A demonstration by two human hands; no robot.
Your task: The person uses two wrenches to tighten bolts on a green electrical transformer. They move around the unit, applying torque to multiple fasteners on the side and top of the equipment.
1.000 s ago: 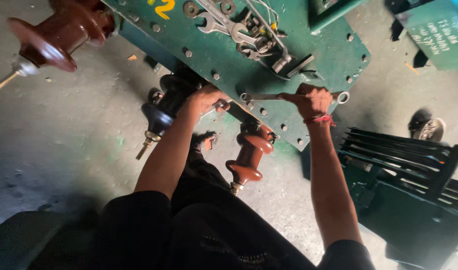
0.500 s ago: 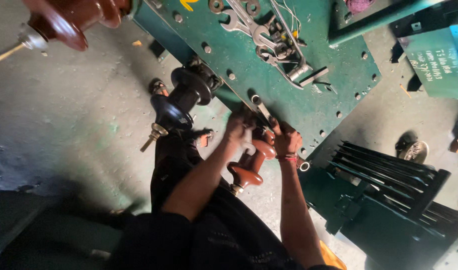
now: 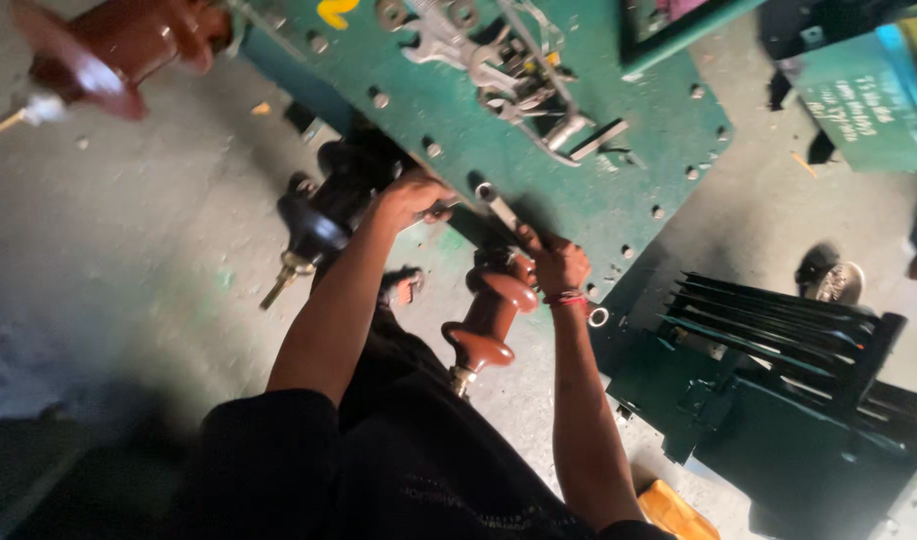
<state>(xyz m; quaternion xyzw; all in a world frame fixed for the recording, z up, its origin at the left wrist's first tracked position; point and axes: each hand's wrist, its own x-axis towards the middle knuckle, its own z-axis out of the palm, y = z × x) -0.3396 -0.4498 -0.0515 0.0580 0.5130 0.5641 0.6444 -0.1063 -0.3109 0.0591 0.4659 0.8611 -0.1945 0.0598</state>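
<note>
At the lower edge of a green steel cover plate, the right hand grips a stiff, likely slippery metal spanner by its shaft; the left hand closes around a fitting there.

Workshop, concrete floor, green transformer lid, loose wrenches

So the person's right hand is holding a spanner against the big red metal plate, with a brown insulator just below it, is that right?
Not quite: the metal plate is green, not red, as the head view shows. The rest holds: the right hand grips a spanner laid against that plate, and a brown insulator sits just below the hand.
</note>
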